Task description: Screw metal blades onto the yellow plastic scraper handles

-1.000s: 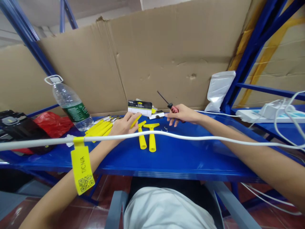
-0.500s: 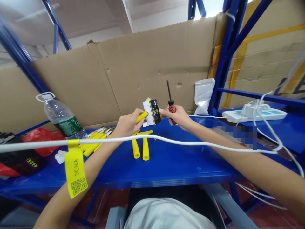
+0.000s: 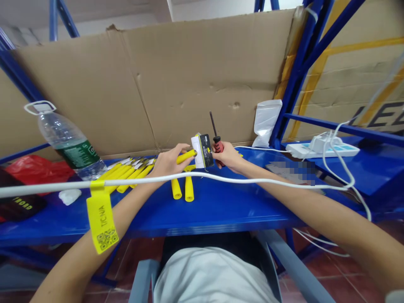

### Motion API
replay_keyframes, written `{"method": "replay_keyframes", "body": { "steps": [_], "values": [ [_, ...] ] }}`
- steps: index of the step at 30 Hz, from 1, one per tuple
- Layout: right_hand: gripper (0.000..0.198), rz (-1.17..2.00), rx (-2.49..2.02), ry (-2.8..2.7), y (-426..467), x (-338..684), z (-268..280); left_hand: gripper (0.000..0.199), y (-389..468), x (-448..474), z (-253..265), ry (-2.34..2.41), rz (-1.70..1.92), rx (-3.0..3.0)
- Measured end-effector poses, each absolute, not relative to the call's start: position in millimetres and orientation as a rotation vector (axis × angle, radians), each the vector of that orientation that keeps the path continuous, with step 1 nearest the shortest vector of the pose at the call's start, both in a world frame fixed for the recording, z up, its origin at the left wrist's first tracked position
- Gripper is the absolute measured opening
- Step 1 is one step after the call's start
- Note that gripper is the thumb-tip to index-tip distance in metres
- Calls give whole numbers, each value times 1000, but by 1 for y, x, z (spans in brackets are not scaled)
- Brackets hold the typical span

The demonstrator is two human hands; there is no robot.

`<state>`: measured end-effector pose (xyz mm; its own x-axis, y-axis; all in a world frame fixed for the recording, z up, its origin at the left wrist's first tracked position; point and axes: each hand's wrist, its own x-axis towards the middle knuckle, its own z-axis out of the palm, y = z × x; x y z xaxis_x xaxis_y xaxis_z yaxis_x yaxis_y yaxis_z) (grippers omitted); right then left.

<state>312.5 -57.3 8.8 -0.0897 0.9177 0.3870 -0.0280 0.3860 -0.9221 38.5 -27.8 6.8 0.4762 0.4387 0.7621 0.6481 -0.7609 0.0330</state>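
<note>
My left hand (image 3: 171,161) is closed around a yellow-handled tool (image 3: 186,156). A black and white printed card (image 3: 202,151) sits at the tool's far end and hides its head. In my right hand (image 3: 229,157) is a screwdriver (image 3: 217,145) with a red and black handle, its dark shaft pointing up and slightly left. The right fingertips are close to the card's right edge; whether they touch it I cannot tell. Below the left hand, yellow handles (image 3: 189,189) lie on the blue table (image 3: 221,206). Several more yellow-handled tools (image 3: 126,179) with cards lie in a row left of that hand.
A large plastic bottle (image 3: 72,145) stands at the left beside a red bag (image 3: 34,170) and crumpled white tissue (image 3: 70,196). A white cable (image 3: 246,180) crosses in front of both forearms. At the right are a power strip (image 3: 322,150) and a white packet (image 3: 267,122). Cardboard (image 3: 202,80) forms the back.
My right hand has shifted slightly, and the screwdriver leans further left with its handle nearer the card. Both hands keep their holds. The whole view has shifted a little.
</note>
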Motion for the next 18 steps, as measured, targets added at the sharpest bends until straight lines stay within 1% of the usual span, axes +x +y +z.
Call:
{"method": "replay_keyframes", "body": {
  "steps": [2, 4, 6, 9, 11, 14, 16, 18],
  "values": [
    [58, 983, -850, -1408, -58, 311, 8, 48, -27, 39, 7, -911, -1151, -2512],
    [59, 999, -840, -1378, -58, 310, 9, 60, -27, 38, 10, -891, -1137, -2586],
    [59, 1030, -835, -1351, -58, 308, 9, 82, -28, 36, 14, -870, -1095, -2680],
    [58, 1080, -831, -1311, -61, 305, 9, 121, -31, 35, 19, -796, -1003, -2780],
    [57, 1103, -829, -1283, -64, 302, 8, 137, -34, 36, 21, -717, -937, -2813],
    [55, 1123, -833, -1238, -68, 297, 8, 144, -37, 40, 20, -634, -845, -2837],
    [54, 1128, -840, -1210, -69, 295, 7, 142, -38, 41, 18, -629, -813, -2825],
    [53, 1131, -846, -1190, -69, 294, 5, 134, -37, 41, 16, -647, -805, -2801]
  ]
}}
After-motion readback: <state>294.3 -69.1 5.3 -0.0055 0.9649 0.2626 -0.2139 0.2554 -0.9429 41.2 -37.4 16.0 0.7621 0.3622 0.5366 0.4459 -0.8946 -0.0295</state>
